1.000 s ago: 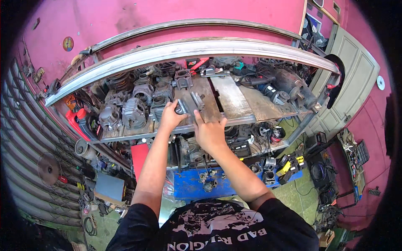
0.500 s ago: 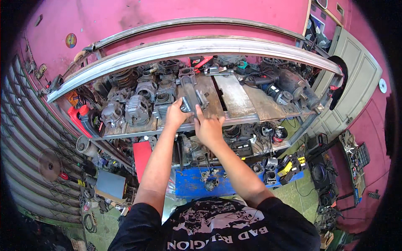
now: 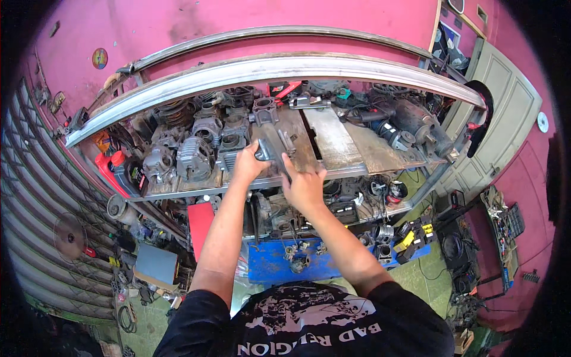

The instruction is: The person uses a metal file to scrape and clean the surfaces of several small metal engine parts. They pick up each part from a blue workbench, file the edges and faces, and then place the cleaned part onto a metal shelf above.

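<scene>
Above the shelf's front edge, a long, flat, dark grey bar [image 3: 275, 149] slants between my hands; its exact kind is unclear. My right hand [image 3: 304, 185] is closed around its near end, with the index finger along its side. My left hand [image 3: 248, 163] is closed on a small shiny metal piece [image 3: 262, 152] against the bar's left side. Its hidden part leaves its kind uncertain. Just beyond stands a grey engine cylinder [image 3: 265, 110] on the wooden boards. Slim metal pieces [image 3: 287, 140] lie right of the bar.
Engine castings [image 3: 195, 157] crowd the shelf at left, beside red and black bottles [image 3: 122, 169]. A metal rail [image 3: 285, 64] crosses above the shelf. Motors [image 3: 416, 125] lie at right. Below are a lower shelf of parts and a blue bench [image 3: 273, 262].
My right hand has shifted slightly right and nearer, and the bar's near end has swung right with it. My left hand has hardly moved.
</scene>
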The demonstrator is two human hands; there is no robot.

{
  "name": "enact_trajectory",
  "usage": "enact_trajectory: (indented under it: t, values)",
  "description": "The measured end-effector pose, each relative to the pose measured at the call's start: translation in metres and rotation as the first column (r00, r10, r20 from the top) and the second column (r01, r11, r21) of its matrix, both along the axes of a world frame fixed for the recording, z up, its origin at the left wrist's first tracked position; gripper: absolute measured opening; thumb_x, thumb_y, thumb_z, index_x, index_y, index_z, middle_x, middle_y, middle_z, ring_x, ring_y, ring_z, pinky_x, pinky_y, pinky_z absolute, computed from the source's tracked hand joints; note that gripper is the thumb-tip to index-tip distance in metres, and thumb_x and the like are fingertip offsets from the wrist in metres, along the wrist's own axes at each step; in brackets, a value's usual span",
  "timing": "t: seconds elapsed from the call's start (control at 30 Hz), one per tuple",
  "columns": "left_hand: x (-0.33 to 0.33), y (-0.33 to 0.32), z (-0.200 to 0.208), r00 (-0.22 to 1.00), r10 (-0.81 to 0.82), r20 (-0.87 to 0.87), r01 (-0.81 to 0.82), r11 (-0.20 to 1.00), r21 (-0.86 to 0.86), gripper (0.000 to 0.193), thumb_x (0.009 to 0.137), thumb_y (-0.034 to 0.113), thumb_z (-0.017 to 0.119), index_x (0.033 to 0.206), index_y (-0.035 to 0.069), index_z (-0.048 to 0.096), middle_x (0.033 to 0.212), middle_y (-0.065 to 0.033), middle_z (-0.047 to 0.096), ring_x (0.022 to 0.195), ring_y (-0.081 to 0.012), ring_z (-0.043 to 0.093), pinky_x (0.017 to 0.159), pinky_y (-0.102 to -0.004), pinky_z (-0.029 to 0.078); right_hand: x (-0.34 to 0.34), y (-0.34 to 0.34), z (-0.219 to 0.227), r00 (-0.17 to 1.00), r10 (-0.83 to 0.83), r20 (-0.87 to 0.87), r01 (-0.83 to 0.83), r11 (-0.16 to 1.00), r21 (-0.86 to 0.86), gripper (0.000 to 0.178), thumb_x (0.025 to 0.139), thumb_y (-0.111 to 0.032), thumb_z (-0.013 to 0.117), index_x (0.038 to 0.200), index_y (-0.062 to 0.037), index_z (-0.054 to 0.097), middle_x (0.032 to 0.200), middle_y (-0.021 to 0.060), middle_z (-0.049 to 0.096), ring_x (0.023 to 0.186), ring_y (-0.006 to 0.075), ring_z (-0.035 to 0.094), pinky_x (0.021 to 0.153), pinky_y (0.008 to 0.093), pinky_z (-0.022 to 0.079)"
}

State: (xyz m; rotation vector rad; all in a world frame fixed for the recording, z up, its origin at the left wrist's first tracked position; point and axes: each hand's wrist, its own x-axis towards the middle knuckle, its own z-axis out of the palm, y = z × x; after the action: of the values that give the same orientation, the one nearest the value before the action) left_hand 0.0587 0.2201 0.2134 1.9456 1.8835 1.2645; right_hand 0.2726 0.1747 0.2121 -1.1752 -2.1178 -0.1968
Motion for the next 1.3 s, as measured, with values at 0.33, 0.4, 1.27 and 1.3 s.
enact_trajectory:
  t: [0.33,0.4,1.27,1.3]
  values:
    - [0.011,-0.008,0.011,0.996,0.090,-0.010,-0.090,0.992,-0.088,0.076,0.066,0.023,0.090,0.136,0.007,0.067,0.119,-0.0236,0.074,0.109,-0.0369,0.073,0.094,-0.0414,0.057,-0.004,-0.018,-0.018,0.985,-0.143,0.095,0.129,0.981,0.145,0.058,0.093,-0.022,0.066,0.150,-0.0258,0.058,0.084,0.0120,0.068,0.096,0.0317,0.061,0.093,0.0581,0.036]
    - [0.007,-0.005,0.006,0.993,0.105,-0.052,-0.109,0.990,-0.092,0.084,0.064,0.027,0.094,0.139,0.002,0.064,0.122,-0.0244,0.072,0.111,-0.0372,0.072,0.096,-0.0422,0.058,0.014,-0.041,-0.032,0.992,-0.126,0.020,0.124,0.990,0.066,0.062,0.090,-0.023,0.072,0.150,-0.0263,0.058,0.081,0.0098,0.066,0.095,0.0309,0.061,0.089,0.0547,0.036]
    - [0.044,-0.012,0.066,0.841,0.103,-0.532,-0.106,0.994,0.025,0.098,0.057,0.041,0.095,0.143,0.009,0.059,0.126,-0.0109,0.070,0.128,-0.0330,0.055,0.107,-0.0716,0.035,0.042,0.017,-0.005,0.963,-0.011,-0.269,-0.073,0.951,-0.300,0.060,0.100,-0.029,0.064,0.158,-0.0258,0.047,0.117,0.0236,0.074,0.113,0.0405,0.066,0.104,0.0514,0.036]
    - [0.047,-0.003,0.059,0.819,0.104,-0.564,-0.092,0.995,0.050,0.094,0.057,0.042,0.094,0.139,0.009,0.062,0.124,-0.0100,0.070,0.127,-0.0322,0.055,0.106,-0.0733,0.035,0.038,0.017,-0.008,0.974,-0.015,-0.228,-0.035,0.976,-0.214,0.062,0.099,-0.029,0.065,0.158,-0.0255,0.047,0.115,0.0235,0.074,0.112,0.0417,0.065,0.102,0.0536,0.036]
